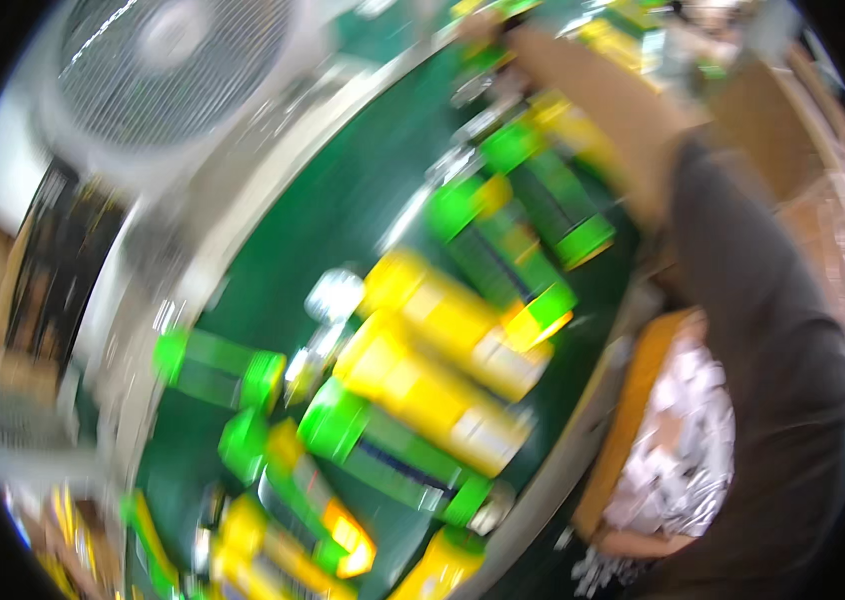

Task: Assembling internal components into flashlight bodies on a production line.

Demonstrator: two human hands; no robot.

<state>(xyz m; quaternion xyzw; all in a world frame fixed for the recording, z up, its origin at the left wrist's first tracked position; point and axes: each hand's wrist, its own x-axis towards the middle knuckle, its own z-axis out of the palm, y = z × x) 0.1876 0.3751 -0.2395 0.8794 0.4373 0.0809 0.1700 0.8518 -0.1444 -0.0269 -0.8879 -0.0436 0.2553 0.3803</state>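
My right arm, in a dark sleeve [758,330], stretches up along the right side to the far end of a green belt [273,235]. At its end my right hand [488,35] is at or over a green piece [483,58]; blur hides whether the fingers grip it. Below the forearm lie green tube-shaped items [498,250] with dark middle bands. Two yellow tube-shaped items [433,390] lie side by side mid-belt, with shiny clear or silver pieces [335,295] by their ends. My left hand is out of view.
More green tubes [393,455] and yellow ones [263,550] lie at the near end. A carton [633,420] filled with crumpled silvery wrapping [678,440] stands right of the belt. A large fan [173,70] is at upper left. A pale rail [243,205] edges the belt.
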